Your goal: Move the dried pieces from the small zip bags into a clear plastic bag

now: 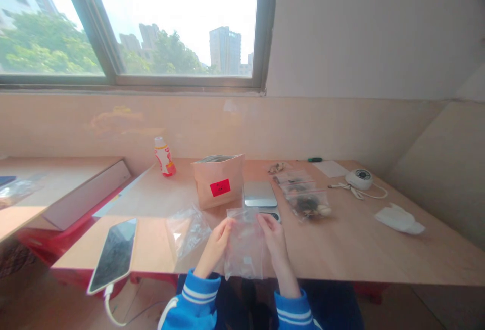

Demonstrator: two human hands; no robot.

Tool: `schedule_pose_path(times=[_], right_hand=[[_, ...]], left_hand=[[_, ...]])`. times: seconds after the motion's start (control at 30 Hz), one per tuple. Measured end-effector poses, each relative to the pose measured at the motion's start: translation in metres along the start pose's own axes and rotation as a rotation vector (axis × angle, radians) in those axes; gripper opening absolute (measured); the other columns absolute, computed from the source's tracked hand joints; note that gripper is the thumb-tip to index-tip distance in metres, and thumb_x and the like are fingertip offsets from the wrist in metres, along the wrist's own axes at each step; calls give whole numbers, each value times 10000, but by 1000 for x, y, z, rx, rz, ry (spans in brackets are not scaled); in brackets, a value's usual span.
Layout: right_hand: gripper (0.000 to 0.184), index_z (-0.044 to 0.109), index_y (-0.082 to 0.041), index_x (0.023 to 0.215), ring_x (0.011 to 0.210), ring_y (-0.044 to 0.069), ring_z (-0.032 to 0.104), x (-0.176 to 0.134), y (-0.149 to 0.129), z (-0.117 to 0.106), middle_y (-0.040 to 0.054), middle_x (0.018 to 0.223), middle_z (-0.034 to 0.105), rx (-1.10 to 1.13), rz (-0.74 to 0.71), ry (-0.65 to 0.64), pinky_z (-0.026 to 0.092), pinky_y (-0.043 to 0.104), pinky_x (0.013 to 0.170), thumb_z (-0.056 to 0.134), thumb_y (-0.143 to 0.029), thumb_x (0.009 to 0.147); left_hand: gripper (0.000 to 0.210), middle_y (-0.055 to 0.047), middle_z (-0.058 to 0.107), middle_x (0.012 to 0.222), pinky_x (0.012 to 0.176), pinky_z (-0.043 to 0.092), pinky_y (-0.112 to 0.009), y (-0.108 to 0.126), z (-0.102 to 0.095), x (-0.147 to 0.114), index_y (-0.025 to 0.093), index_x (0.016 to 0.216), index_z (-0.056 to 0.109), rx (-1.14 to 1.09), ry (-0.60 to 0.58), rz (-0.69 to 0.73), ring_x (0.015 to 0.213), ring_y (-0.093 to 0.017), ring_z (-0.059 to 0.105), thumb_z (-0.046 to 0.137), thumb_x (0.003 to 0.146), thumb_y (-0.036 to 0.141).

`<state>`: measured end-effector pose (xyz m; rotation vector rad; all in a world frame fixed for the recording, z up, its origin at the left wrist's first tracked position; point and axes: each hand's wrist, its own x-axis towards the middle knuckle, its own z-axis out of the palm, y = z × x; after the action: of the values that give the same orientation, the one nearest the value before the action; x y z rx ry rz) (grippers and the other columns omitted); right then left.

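A clear plastic zip bag [245, 249] hangs between my two hands at the table's front edge, and nothing shows inside it except a small pale patch. My left hand [220, 239] pinches its upper left side, while my right hand [273, 234] pinches the upper right. Just behind the bag lies a small silver scale [260, 194], its front partly covered by the bag and my right hand. A brown paper pouch [219, 181] with a red label stands upright with its top open, left of the scale. Crumpled clear plastic bags [188, 231] lie beside my left hand.
Several filled zip bags [306, 202] lie right of the scale. Farther right are a white round device [359, 179] with a cable and a white cloth-like item [399, 219]. A bottle [164, 157] stands at the back left. A plugged-in phone [113, 254] overhangs the front left edge.
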<state>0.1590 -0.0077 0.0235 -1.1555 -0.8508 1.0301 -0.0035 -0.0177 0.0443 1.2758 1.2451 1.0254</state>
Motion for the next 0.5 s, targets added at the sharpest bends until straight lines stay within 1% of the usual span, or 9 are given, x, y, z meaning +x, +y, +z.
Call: schedule_pose_path(times=[0.07,0.13,0.23,0.3,0.33,0.4,0.43,0.5], right_hand=[[373,701,-153,779,804,223,640,2,0,-5,59,793,711,-16,-7,34,483,303,737,721,-499,641],[393,707,-146,807,818,227,643,3,-1,-9,69,821,718,-30,-8,42,482,307,745,710,-508,656],[391,699,-140,837,834,233,643,5,-1,-12,82,847,716,-79,-45,-11,487,320,754,668,-509,713],[390,690,-142,885,868,239,638,8,2,-14,96,899,709,-150,-108,-54,490,338,778,617,-505,761],[395,683,-146,918,900,245,632,11,4,-17,106,941,702,-196,-148,-50,488,352,799,584,-505,786],[415,663,-150,981,964,257,609,19,12,-26,128,1016,678,-305,-242,20,479,385,842,511,-504,828],[421,659,-148,988,987,265,594,23,17,-32,138,1029,665,-373,-300,86,469,406,865,480,-499,840],[416,665,-145,970,1047,291,555,30,27,-49,161,1066,627,-549,-421,235,432,455,922,446,-476,848]], left_hand=[[608,30,550,534,338,348,-232,-1,-1,1,149,959,624,11,-18,-14,347,-128,502,467,738,693],[622,7,597,613,345,358,-225,-1,-1,2,134,968,628,23,-11,-6,353,-119,523,480,728,689],[631,-39,657,769,346,367,-225,0,-3,3,131,994,628,19,-8,-36,363,-116,554,487,719,681],[597,-48,670,782,340,359,-223,1,-7,3,135,989,623,6,-27,-78,368,-131,575,482,736,657],[572,-47,673,756,339,358,-224,2,-12,3,134,977,622,3,-29,-98,365,-137,577,483,747,638],[513,-32,662,649,344,368,-226,2,-25,2,125,945,622,12,23,-123,343,-140,556,495,767,589],[481,-22,647,597,347,374,-226,3,-34,1,120,930,623,22,81,-130,332,-137,540,508,772,559],[410,1,602,511,343,365,-211,3,-55,-4,113,898,630,51,238,-143,335,-131,520,523,788,493]])
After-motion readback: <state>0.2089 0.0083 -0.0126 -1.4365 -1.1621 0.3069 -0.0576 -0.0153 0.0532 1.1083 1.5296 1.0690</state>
